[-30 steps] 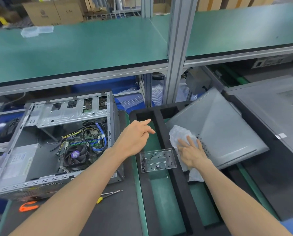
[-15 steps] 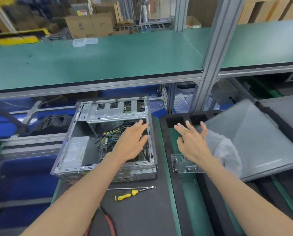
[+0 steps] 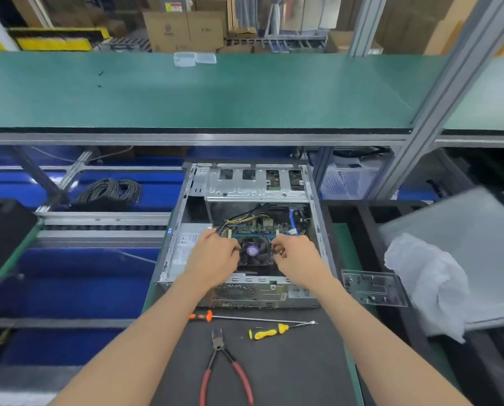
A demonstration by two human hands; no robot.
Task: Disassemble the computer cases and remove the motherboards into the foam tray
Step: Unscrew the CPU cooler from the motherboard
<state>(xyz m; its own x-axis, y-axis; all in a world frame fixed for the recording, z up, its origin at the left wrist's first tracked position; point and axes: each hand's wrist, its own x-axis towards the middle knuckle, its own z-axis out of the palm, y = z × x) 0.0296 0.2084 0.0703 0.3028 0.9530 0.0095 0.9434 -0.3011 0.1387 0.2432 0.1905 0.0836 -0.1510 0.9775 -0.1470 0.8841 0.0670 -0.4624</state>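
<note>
Your left hand (image 3: 212, 260) and right hand (image 3: 299, 259) reach inside the open computer case (image 3: 245, 230), fingers curled at either side of the one CPU fan (image 3: 255, 253) on the motherboard (image 3: 256, 228) (whether they actually grip anything cannot be told). The power supply label (image 3: 186, 244) is too blurred to read. In front of the case lie two screwdrivers (image 3: 270, 331), one orange-handled and one yellow-handled, and one pair of cutters (image 3: 224, 367). The black foam tray (image 3: 365, 218) sits to your right.
</note>
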